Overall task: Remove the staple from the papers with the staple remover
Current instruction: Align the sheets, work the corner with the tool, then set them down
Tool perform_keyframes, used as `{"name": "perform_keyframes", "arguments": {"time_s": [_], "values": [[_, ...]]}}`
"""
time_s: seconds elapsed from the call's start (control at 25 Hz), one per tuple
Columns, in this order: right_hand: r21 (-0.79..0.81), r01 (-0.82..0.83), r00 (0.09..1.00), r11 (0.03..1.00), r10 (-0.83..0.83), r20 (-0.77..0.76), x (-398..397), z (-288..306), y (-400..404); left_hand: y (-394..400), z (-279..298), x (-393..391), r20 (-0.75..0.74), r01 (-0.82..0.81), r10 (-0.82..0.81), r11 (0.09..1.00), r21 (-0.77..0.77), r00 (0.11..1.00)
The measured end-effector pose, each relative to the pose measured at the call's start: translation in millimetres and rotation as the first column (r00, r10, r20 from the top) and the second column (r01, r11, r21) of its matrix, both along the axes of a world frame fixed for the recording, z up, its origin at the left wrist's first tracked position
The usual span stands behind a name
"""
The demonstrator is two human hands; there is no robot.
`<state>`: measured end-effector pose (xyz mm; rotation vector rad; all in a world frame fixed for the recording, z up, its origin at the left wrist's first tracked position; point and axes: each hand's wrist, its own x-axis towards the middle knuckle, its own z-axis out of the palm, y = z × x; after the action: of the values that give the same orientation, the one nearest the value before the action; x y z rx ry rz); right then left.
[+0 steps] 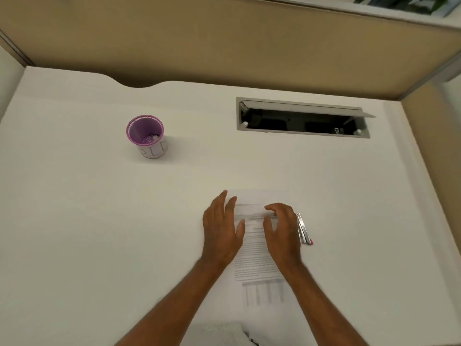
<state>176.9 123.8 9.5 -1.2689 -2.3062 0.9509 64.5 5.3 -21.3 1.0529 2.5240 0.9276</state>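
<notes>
Printed papers (254, 248) lie flat on the white desk in front of me, text side up. My left hand (222, 226) rests over their left edge with fingers spread. My right hand (283, 228) hovers over their right side, fingers curved and apart, holding nothing. A silver staple remover with a pink tip (303, 229) lies on the desk just right of my right hand, touching or nearly touching it. The staple itself is too small to make out.
A purple mesh cup (147, 136) stands at the back left of the white desk (99, 221). An open cable hatch (301, 118) is sunk into the desk at the back right. Tan partition walls (224, 41) enclose the back and right side.
</notes>
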Motion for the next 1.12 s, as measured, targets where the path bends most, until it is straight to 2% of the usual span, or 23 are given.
{"name": "perform_keyframes", "arguments": {"time_s": [0.16, 0.28, 0.52, 0.84, 0.92, 1.0, 1.12], "values": [[0.159, 0.037, 0.981, 0.987, -0.067, 0.183, 46.4, -10.3, 7.0, -8.1, -16.4, 40.0, -0.073, 0.143, -0.158, 0.973, -0.183, 0.985], [0.18, 0.095, 0.957, 0.979, -0.14, 0.254, 63.9, -19.1, 14.6, -13.3, -26.5, 46.6, -0.138, 0.188, -0.234, 0.941, -0.283, 0.962], [0.172, 0.066, 0.976, 0.983, -0.099, 0.194, 78.5, -27.3, 28.4, -12.5, -30.0, 49.6, -0.235, 0.168, -0.254, 0.929, -0.331, 0.938], [0.17, 0.166, 0.949, 0.971, -0.205, 0.241, 90.4, -20.8, 66.7, -13.3, -32.4, 50.5, -0.269, 0.156, -0.253, 0.929, -0.335, 0.929], [0.19, 0.151, 0.969, 0.97, -0.183, 0.165, 88.7, -13.9, 58.6, -13.0, -32.4, 50.7, -0.271, 0.153, -0.25, 0.93, -0.333, 0.93], [0.115, 0.089, 0.993, 0.989, -0.097, 0.07, 82.5, -9.0, 40.0, -13.3, -32.7, 50.4, -0.267, 0.155, -0.25, 0.93, -0.333, 0.931], [-0.046, 0.074, 0.99, 0.996, -0.068, 0.122, 65.8, -9.5, 22.4, -13.3, -32.4, 51.0, -0.272, 0.154, -0.255, 0.927, -0.342, 0.928]]}}
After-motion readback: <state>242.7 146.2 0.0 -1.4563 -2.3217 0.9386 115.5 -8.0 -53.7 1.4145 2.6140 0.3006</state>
